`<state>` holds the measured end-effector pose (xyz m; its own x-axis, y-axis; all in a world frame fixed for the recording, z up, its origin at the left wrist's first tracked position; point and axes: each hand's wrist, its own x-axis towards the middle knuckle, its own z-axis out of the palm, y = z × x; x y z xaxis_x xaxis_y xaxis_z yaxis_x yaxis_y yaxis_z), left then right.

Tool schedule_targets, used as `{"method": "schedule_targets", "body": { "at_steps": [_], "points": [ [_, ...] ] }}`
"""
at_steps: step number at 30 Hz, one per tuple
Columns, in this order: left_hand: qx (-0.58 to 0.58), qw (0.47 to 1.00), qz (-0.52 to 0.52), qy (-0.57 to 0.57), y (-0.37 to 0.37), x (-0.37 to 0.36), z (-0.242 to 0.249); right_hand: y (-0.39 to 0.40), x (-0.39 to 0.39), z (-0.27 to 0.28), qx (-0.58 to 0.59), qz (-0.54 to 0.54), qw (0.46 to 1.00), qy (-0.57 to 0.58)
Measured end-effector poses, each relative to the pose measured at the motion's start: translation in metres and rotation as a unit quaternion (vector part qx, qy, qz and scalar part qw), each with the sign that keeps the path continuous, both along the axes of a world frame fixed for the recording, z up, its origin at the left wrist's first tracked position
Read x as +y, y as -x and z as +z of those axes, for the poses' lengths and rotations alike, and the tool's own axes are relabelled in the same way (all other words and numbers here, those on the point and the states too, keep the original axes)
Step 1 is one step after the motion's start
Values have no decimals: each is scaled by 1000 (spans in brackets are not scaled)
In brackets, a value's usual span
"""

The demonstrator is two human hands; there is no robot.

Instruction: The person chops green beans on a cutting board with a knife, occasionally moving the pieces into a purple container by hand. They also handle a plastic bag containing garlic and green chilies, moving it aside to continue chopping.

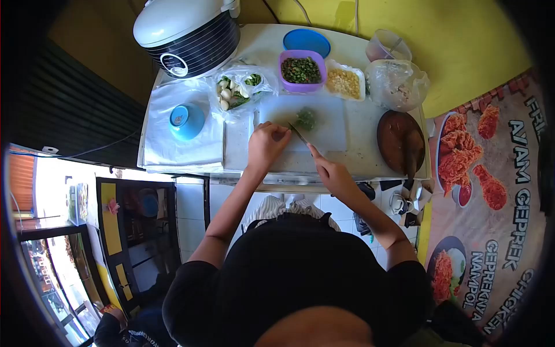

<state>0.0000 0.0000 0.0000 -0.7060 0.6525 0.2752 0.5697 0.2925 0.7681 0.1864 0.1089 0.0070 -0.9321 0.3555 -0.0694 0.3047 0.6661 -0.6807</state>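
A knife point(299, 135) is in my right hand point(332, 173), its blade pointing up and left over the white cutting board point(332, 136). My left hand point(269, 143) is closed at the board's left part, fingertips near the knife tip; what it pinches is too small to make out. Chopped greens point(306, 118) lie in a small heap on the board, just beyond the blade. Behind the board stands a purple container point(302, 88) of chopped green pieces. Beside it is a white tray point(345, 84) with pale yellow chopped bits.
A rice cooker point(188, 37), an upturned blue bowl point(187, 121) and a plastic bag of garlic and greens point(234, 92) are left. A blue lid point(307, 43) lies behind. Right are a bagged item point(399, 85) and stone mortar point(400, 139). Another person's hand point(114, 313) shows lower left.
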Motion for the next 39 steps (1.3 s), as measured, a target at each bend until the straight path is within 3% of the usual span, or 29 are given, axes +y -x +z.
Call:
{"method": "schedule_targets", "body": {
  "at_steps": [5,14,20,30,36,38,39],
  "points": [
    [5,1000,-3,-11,1,-4,2,7,-1,-9,107,-6,994,37],
    [-26,1000,1,-15,3,1,-4,1,2,13,21,-4,1000,-2],
    [-57,998,-1,-24,0,-2,2,1,3,20,65,-42,994,71],
    [-18,1000,-9,0,2,-2,0,9,-1,21,57,-12,996,66],
    [-22,999,-10,-29,3,-2,-2,10,1,4,82,17,996,-42],
    [-17,999,-12,-25,3,-1,-5,10,-4,5,-18,29,986,-162],
    [-18,999,-11,-25,3,-1,-4,10,-7,5,-18,30,986,-162]
  ]
}}
